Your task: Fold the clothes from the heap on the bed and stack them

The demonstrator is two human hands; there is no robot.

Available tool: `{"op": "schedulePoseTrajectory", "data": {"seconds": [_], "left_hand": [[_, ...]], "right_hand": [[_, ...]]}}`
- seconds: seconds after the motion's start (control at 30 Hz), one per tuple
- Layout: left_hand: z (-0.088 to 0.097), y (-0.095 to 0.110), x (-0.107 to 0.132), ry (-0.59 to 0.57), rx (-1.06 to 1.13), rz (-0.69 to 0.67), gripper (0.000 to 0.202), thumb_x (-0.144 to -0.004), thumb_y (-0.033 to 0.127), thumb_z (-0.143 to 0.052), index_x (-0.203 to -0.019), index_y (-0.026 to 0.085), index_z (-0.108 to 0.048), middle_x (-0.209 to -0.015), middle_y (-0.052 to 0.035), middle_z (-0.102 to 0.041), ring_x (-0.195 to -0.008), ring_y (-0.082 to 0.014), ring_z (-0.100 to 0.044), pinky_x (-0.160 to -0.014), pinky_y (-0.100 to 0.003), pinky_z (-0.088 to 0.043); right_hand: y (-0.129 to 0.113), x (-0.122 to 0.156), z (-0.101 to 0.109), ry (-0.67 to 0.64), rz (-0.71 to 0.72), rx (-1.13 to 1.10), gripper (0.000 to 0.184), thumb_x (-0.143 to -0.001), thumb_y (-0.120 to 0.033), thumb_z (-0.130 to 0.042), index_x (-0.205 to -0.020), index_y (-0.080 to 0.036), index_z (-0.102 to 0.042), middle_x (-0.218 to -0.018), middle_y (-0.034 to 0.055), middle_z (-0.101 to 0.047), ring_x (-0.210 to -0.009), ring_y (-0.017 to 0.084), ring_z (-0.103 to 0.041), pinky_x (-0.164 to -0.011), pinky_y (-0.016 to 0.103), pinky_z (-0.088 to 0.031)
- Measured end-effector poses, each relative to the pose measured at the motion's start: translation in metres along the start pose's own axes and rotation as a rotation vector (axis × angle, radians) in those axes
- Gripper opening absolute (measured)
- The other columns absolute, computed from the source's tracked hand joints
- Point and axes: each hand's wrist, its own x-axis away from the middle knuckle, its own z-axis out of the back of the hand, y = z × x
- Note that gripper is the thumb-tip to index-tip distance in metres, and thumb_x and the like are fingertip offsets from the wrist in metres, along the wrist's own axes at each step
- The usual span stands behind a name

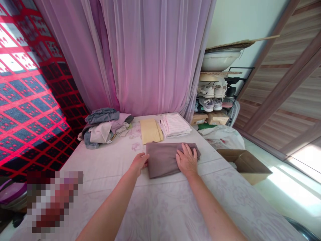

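Observation:
A folded brownish-mauve garment (pixel 162 162) lies flat on the bed in front of me. My right hand (pixel 187 160) rests palm down on its right part, fingers spread. At the garment's left edge, my left hand (pixel 140 164) has its fingers closed in a pinch. Just behind lies a folded yellow garment (pixel 150 130), close to the brown one. Beside it is a stack of folded white striped cloth (pixel 175 125). To the left sits a loose heap of clothes (pixel 105 127) in grey, denim blue and pale purple.
The bed (pixel 150 207) has a pale floral sheet. Purple curtains (pixel 155 57) hang behind it. On the right are a shoe rack (pixel 213 97), an open cardboard box (pixel 240 164) and a wooden wardrobe (pixel 283 83). A red and black patterned cloth (pixel 30 93) hangs at left.

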Motion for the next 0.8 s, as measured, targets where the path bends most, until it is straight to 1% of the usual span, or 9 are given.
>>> {"op": "schedulePoseTrajectory", "data": {"seconds": [0.1,0.23,0.33,0.43,0.5,0.6,0.67,0.73,0.8], "left_hand": [[0.0,0.005,0.006,-0.094,0.045,0.108,0.025,-0.075,0.032,-0.071,-0.089,0.014,-0.063,-0.078,-0.0069,-0.068,-0.064,-0.015,-0.064,-0.06,-0.027,-0.054],[-0.01,0.008,0.016,-0.172,0.119,0.162,0.021,-0.073,0.03,-0.073,-0.083,0.015,-0.062,-0.071,-0.004,-0.066,-0.057,-0.0142,-0.06,-0.053,-0.026,-0.052],[-0.017,0.013,0.022,-0.206,0.196,0.133,0.019,-0.073,0.026,-0.072,-0.082,0.016,-0.06,-0.068,-0.0011,-0.064,-0.056,-0.0119,-0.058,-0.051,-0.023,-0.049],[-0.017,0.024,0.029,-0.25,0.269,0.091,0.018,-0.072,0.026,-0.072,-0.079,0.016,-0.059,-0.068,0.0003,-0.063,-0.056,-0.0096,-0.057,-0.053,-0.02,-0.049],[-0.013,0.032,0.036,-0.274,0.306,0.073,0.018,-0.073,0.027,-0.071,-0.078,0.016,-0.059,-0.069,0.0008,-0.063,-0.057,-0.0082,-0.057,-0.055,-0.018,-0.049],[0.004,0.042,0.046,-0.312,0.288,0.047,0.024,-0.077,0.039,-0.067,-0.082,0.017,-0.058,-0.077,-0.0007,-0.064,-0.059,-0.0089,-0.059,-0.057,-0.021,-0.051],[0.021,0.045,0.05,-0.287,0.156,-0.098,0.034,-0.078,0.049,-0.063,-0.09,0.018,-0.057,-0.09,-0.004,-0.065,-0.066,-0.0127,-0.064,-0.062,-0.027,-0.054],[0.04,0.048,0.051,-0.154,-0.07,-0.4,0.043,-0.073,0.05,-0.066,-0.103,0.021,-0.056,-0.109,-0.0075,-0.062,-0.086,-0.019,-0.066,-0.076,-0.035,-0.054],[0.057,0.054,0.05,-0.005,-0.306,-0.715,0.061,-0.065,0.042,-0.073,-0.119,0.024,-0.051,-0.131,-0.0103,-0.051,-0.115,-0.0255,-0.056,-0.096,-0.041,-0.046]], "right_hand": [[0.001,0.001,0.0,0.067,-0.012,-0.045,0.028,-0.091,-0.029,-0.045,-0.1,-0.022,-0.071,-0.14,0.0094,-0.051,-0.13,0.026,-0.042,-0.11,0.051,-0.02],[-0.014,0.005,0.019,0.106,0.0,-0.161,0.03,-0.092,-0.029,-0.044,-0.104,-0.021,-0.069,-0.134,0.0106,-0.057,-0.126,0.027,-0.046,-0.108,0.05,-0.025],[-0.045,0.012,0.048,-0.076,0.188,-0.336,0.039,-0.089,-0.032,-0.047,-0.125,-0.021,-0.058,-0.129,0.0089,-0.06,-0.12,0.021,-0.052,-0.101,0.037,-0.037],[-0.077,0.017,0.072,-0.239,0.365,-0.357,0.066,-0.077,-0.032,-0.06,-0.14,-0.022,-0.043,-0.141,0.0097,-0.05,-0.127,0.024,-0.046,-0.103,0.04,-0.036],[-0.088,0.015,0.082,-0.216,0.324,-0.329,0.062,-0.074,-0.023,-0.06,-0.135,-0.021,-0.048,-0.135,0.0112,-0.055,-0.121,0.025,-0.052,-0.099,0.04,-0.04],[-0.087,0.0,0.095,-0.117,0.217,-0.36,0.046,-0.074,-0.01,-0.052,-0.118,-0.022,-0.062,-0.112,0.007,-0.069,-0.098,0.02,-0.064,-0.085,0.031,-0.047],[-0.079,-0.017,0.109,-0.063,0.176,-0.438,0.041,-0.075,-0.01,-0.049,-0.111,-0.025,-0.065,-0.104,0.0033,-0.072,-0.091,0.018,-0.066,-0.08,0.027,-0.048],[-0.072,-0.037,0.127,-0.065,0.124,-0.535,0.034,-0.078,-0.015,-0.049,-0.106,-0.025,-0.066,-0.091,0.001,-0.073,-0.083,0.017,-0.066,-0.074,0.025,-0.048],[-0.067,-0.056,0.147,-0.113,0.102,-0.634,0.027,-0.08,-0.022,-0.051,-0.101,-0.023,-0.067,-0.081,-0.0002,-0.072,-0.076,0.016,-0.065,-0.069,0.024,-0.047]]}}
